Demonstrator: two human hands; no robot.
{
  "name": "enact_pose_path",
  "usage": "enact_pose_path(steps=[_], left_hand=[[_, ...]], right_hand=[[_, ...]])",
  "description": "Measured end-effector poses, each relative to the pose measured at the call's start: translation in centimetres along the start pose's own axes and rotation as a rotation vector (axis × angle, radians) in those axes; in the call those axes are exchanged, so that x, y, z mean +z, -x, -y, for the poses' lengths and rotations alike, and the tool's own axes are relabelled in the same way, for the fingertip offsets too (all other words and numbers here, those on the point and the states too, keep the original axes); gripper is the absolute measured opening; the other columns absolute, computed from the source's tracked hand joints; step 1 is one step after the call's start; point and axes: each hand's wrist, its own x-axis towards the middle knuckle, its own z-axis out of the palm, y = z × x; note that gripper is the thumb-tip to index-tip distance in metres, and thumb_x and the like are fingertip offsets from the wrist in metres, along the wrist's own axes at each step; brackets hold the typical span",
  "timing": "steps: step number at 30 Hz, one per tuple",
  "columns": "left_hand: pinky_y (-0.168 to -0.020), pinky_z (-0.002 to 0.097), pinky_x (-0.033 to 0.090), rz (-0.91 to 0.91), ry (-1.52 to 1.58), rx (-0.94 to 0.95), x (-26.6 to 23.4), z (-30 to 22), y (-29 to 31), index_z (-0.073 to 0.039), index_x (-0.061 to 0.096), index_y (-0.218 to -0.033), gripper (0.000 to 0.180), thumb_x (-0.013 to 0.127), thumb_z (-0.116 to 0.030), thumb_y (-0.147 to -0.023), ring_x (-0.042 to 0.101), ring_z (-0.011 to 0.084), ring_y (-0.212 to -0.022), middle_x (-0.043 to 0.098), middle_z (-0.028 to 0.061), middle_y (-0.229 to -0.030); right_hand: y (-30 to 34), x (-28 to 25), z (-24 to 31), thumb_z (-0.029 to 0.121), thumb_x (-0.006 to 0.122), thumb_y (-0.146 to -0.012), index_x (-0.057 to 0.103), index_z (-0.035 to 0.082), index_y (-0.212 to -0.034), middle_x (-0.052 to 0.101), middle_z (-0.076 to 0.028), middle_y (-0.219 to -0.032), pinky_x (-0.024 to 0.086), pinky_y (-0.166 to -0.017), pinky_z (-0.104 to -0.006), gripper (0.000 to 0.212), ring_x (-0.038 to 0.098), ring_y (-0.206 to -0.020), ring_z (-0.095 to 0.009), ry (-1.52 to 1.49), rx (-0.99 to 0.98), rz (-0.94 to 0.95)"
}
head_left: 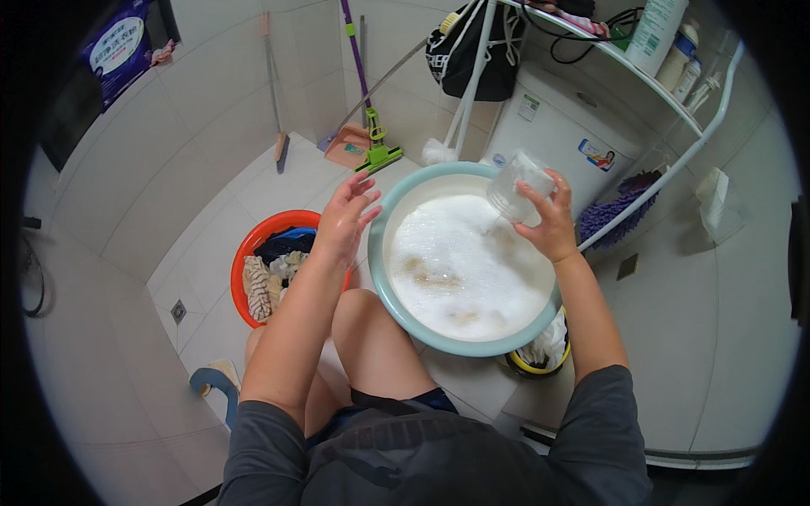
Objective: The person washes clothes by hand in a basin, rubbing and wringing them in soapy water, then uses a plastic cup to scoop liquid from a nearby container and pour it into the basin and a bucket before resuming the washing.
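White suds [460, 226] in the teal basin [481, 347] blur brownish patches [430, 275] I can't identify; above, the right hand [553, 221] clasps a clouded cup [515, 190] between thumb and fingers; the left hand [342, 221] hangs near, fingers parted.

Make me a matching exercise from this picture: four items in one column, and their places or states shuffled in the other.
1. Translucent cup
2. Large pale blue-green tub
3. Orange-red basin
4. Left hand

A. Has crumpled clothes in it
B. Holding nothing, near the tub's left side
C. Has white foam in it
D. Tilted in the right hand

Pairs: 1-D, 2-C, 3-A, 4-B
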Motion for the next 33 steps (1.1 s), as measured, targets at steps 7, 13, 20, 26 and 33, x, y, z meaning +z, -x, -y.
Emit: enact_pose_path(steps=[7, 13, 20, 26, 33], left_hand=[[-0.089, 0.0323, 0.042, -0.187, 0.12, 0.059, -7.0, -1.5, 1.8, -0.001, 0.032, -0.132, 0.052, 0.052, -0.009, -0.084, 0.046, 0.0221, -0.111, 0.039, 0.0136, -0.128], [-0.095, 0.036, 0.04, -0.371, 0.308, 0.105, -18.7, -2.1, 3.5, 0.001, 0.031, -0.132, 0.051, 0.051, -0.012, -0.086, 0.047, 0.0259, -0.112, 0.042, 0.0169, -0.126], [-0.099, 0.0401, 0.038, -0.481, 0.522, 0.171, -31.1, -1.1, 3.7, -0.001, 0.034, -0.13, 0.046, 0.048, -0.013, -0.088, 0.043, 0.0299, -0.116, 0.039, 0.02, -0.128], [-0.099, 0.0405, 0.038, -0.591, 0.651, 0.207, -39.3, 0.3, 2.4, -0.001, 0.037, -0.128, 0.045, 0.052, -0.014, -0.087, 0.042, 0.0302, -0.117, 0.04, 0.0196, -0.127], [-0.1, 0.0413, 0.036, -0.662, 0.751, 0.135, -44.8, 4.6, 1.0, -0.002, 0.036, -0.128, 0.042, 0.045, -0.015, -0.09, 0.045, 0.0281, -0.113, 0.043, 0.0163, -0.125]], right_hand=[[-0.6, 2.9, -0.7, 0.026, 0.072, -0.069, 0.041, 0.022, -0.127, 0.035, -0.015, -0.13, 0.041, -0.093, -0.0401, 0.066, 0.04, -0.117, -0.034, -0.424, 0.555, 0.144], [-7.4, 6.0, 4.8, 0.037, 0.06, -0.083, 0.029, 0.018, -0.132, 0.039, -0.01, -0.127, 0.043, -0.091, -0.0432, 0.06, 0.044, -0.115, -0.027, -1.484, 1.051, 0.209], [-18.0, 23.1, 20.7, 0.04, 0.066, -0.077, 0.025, 0.019, -0.134, 0.024, -0.011, -0.138, 0.041, -0.09, -0.0462, 0.074, 0.027, -0.125, -0.026, -1.457, 0.789, 0.584], [-14.6, 42.5, 31.0, 0.034, 0.071, -0.073, 0.024, 0.018, -0.135, 0.038, -0.011, -0.13, 0.045, -0.081, -0.0464, 0.079, 0.044, -0.112, -0.026, -1.234, 0.914, 0.838], [-3.2, 55.7, 31.9, 0.037, 0.079, -0.058, 0.043, 0.014, -0.128, 0.046, -0.021, -0.116, 0.04, -0.093, -0.0358, 0.082, 0.046, -0.108, -0.031, -0.506, 0.475, 0.811]])
